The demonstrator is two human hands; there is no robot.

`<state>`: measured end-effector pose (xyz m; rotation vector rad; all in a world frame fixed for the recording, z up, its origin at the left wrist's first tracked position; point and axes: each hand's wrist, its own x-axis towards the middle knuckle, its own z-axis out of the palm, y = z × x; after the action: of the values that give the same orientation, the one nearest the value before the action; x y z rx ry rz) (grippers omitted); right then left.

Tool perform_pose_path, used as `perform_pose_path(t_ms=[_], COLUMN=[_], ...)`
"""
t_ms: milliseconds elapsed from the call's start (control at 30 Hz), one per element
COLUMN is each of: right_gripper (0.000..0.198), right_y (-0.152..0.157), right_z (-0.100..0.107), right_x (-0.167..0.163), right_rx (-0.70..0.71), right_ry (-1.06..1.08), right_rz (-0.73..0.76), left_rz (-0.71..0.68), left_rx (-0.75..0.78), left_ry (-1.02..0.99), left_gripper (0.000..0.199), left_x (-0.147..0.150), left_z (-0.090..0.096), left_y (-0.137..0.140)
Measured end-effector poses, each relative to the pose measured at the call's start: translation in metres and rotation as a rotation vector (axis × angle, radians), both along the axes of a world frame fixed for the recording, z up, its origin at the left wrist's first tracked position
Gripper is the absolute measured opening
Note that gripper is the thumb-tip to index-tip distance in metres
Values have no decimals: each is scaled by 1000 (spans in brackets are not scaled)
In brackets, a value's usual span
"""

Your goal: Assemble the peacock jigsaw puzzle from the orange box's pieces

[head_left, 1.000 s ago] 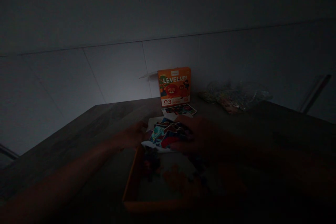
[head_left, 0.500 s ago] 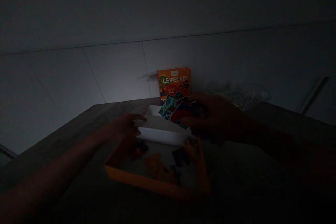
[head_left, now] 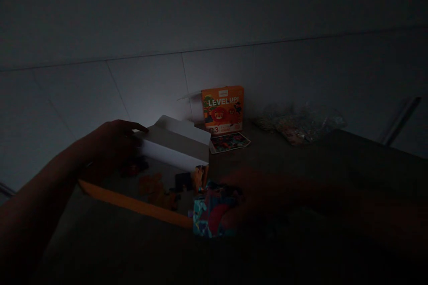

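Note:
My left hand [head_left: 115, 140] is closed on the far left corner of an open box, by its raised white flap [head_left: 177, 142]. The box's orange front wall [head_left: 133, 202] runs toward me, and several jigsaw puzzle pieces [head_left: 154, 187] lie inside, orange and dark. My right hand [head_left: 239, 200], dim and blurred, grips a bunch of colourful puzzle pieces [head_left: 212, 211] in teal, red and dark blue. That bunch is beside the box's near right corner, covering part of it. Whether it touches the box I cannot tell.
An orange "LEVEL UP!" box [head_left: 223, 111] stands upright against the pale tiled wall [head_left: 150, 84]. A printed picture card [head_left: 230, 142] lies before it. Clear plastic bags [head_left: 304, 124] rest at the back right of the dark tabletop [head_left: 284, 156]. The scene is very dark.
My left hand and the open box have shifted left. My right hand has come down and nearer with the puzzle pieces, from above the box to its right side. The picture card now shows.

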<state>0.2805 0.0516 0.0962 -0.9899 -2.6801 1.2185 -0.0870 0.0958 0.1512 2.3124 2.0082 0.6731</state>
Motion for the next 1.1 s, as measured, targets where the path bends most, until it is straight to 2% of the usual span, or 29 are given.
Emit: perform_pose_path(t_ms=[100, 233, 333, 400, 567, 733, 867, 967, 1100], right_gripper=[47, 47, 47, 46, 45, 52, 30, 15, 15], right_y=[-1, 0, 0, 1, 5, 3, 5, 14, 33], right_z=[-4, -19, -30, -34, -36, -26, -16, -11, -16], right_x=[0, -1, -3, -3, -3, 3, 6, 5, 3], right_rx=[-130, -74, -97, -65, 112, 252, 413, 662, 943], right_ry=[-75, -151, -88, -33, 24, 4, -18, -26, -103], right_rz=[57, 90, 51, 38, 81, 98, 47, -45, -42], left_rz=[70, 114, 134, 121, 123, 157, 149, 64, -16], left_rx=[-70, -40, -11, 32, 142, 245, 304, 345, 431], left_ry=[103, 80, 84, 87, 90, 11, -84, -218, -317], left_gripper=[43, 46, 51, 51, 48, 50, 50, 49, 39], left_x=[0, 3, 4, 5, 14, 34, 54, 69, 90], left_z=[5, 8, 5, 2, -5, -17, -43, -69, -96], left_y=[-1, 3, 8, 10, 12, 14, 19, 21, 17])
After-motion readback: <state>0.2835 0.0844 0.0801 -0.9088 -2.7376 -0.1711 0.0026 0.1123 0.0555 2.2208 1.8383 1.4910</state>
